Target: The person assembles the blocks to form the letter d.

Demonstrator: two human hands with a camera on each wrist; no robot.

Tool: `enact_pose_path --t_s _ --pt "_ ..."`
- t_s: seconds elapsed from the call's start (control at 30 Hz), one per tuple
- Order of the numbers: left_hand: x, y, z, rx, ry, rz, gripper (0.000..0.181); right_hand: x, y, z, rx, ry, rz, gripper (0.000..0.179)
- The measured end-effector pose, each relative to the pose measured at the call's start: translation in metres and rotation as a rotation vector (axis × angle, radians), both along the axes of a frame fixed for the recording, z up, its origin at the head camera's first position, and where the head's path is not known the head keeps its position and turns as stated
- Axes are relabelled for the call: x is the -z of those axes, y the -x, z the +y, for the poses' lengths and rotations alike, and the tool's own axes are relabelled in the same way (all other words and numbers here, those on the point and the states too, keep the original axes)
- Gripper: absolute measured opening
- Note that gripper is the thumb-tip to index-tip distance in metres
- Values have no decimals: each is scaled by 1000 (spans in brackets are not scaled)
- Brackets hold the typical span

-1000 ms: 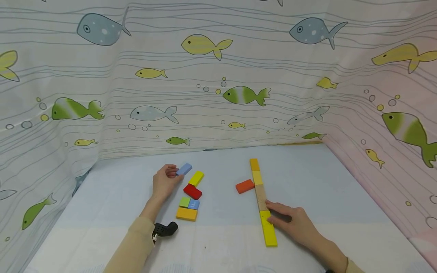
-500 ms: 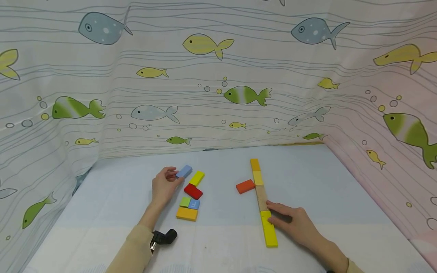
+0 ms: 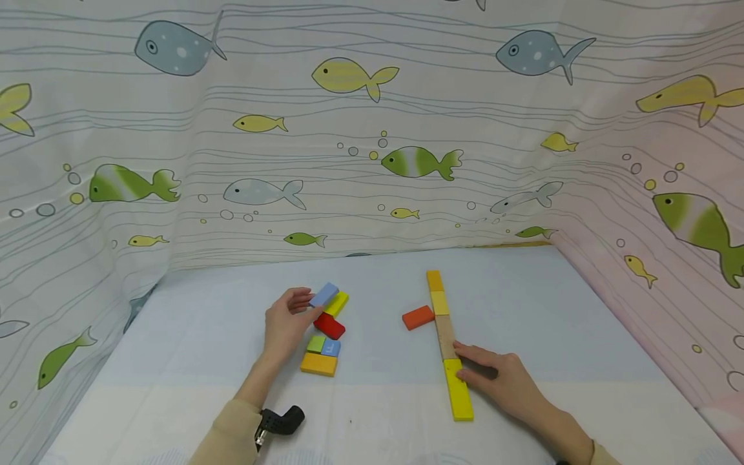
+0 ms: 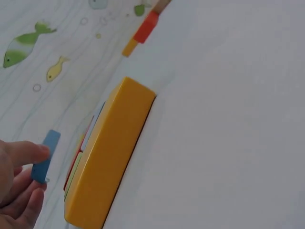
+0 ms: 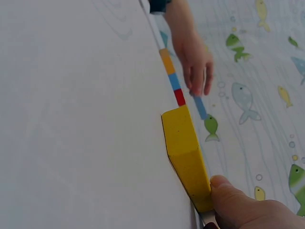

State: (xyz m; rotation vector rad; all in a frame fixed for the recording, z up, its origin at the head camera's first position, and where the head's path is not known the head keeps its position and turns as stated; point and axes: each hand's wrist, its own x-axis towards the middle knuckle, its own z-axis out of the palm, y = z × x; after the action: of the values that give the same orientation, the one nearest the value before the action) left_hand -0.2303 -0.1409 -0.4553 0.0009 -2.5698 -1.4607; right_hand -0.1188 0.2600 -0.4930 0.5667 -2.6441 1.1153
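My left hand [image 3: 285, 323] pinches a light blue block [image 3: 324, 295] between thumb and fingers, held off the table in the left wrist view. Behind it in the head view lies a yellow block [image 3: 338, 303], partly covered, touching a red block [image 3: 330, 326]. Nearer lie a small green block [image 3: 316, 343], a small blue block [image 3: 330, 348] and an orange-yellow block [image 3: 318, 364]. My right hand [image 3: 506, 381] touches the right side of a row, at its long yellow block [image 3: 459, 394] and wooden block [image 3: 445, 337]. The row continues with a pale yellow block [image 3: 439, 303] and an orange block [image 3: 434, 280].
An orange-red block [image 3: 418, 317] lies at an angle against the row's left side. All blocks rest on a pale cloth-covered table [image 3: 378, 400]. A fish-print curtain [image 3: 349, 155] hangs behind and along both sides. A black wrist device [image 3: 283, 421] sits at the left sleeve.
My left hand has moved slightly right with the blue block, which now overlaps the yellow block in the head view. The right hand and the row stay as they were.
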Motion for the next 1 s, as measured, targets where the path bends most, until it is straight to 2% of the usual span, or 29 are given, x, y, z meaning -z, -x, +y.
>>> enact_pose_path --t_s 0.2,0.47,0.67,0.9,1.0 --pt "-2 -9 12 62 -10 25 43 1 -1 0 16 -16 1 44" --pt "-3 -22 26 106 -1 46 42 1 0 0 8 -15 0 45" --pt "0 -29 37 144 -24 35 42 -1 0 -1 7 -4 -18 45" --pt "6 -34 53 198 -58 73 40 -1 0 -1 10 -5 -21 46" --pt "8 -38 62 225 -68 55 39 0 0 -1 14 -5 -23 45"
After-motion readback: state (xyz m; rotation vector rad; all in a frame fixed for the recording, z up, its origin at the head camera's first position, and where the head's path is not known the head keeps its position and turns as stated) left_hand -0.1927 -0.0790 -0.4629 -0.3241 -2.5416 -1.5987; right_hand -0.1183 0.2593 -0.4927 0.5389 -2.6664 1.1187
